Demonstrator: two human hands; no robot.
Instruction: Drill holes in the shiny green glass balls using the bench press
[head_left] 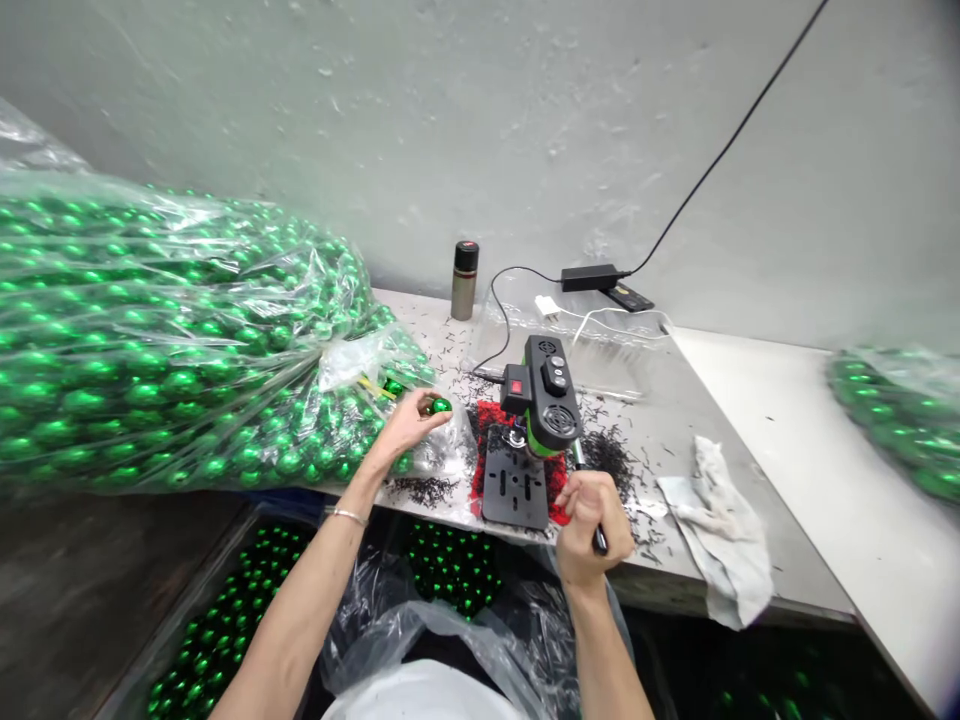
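Note:
Between the thumb and fingers of my left hand (409, 425) is a shiny green ball (440, 406), held beside the opening of a big clear plastic bag (180, 330) full of such balls. My right hand (592, 520) is wrapped round the black-gripped lever (600, 541) of a small black and green bench press (551, 395). The press has a slotted black base plate (516, 490) standing on a red cloth (477, 490). Small black bits lie scattered around it.
A bottle with a black cap (465, 282) stands by the wall. Behind the press lie a power adapter (592, 277) and cables. A white rag (724, 530) hangs over the front edge. Below the table are containers of green balls (225, 620); another bag (900, 415) sits far right.

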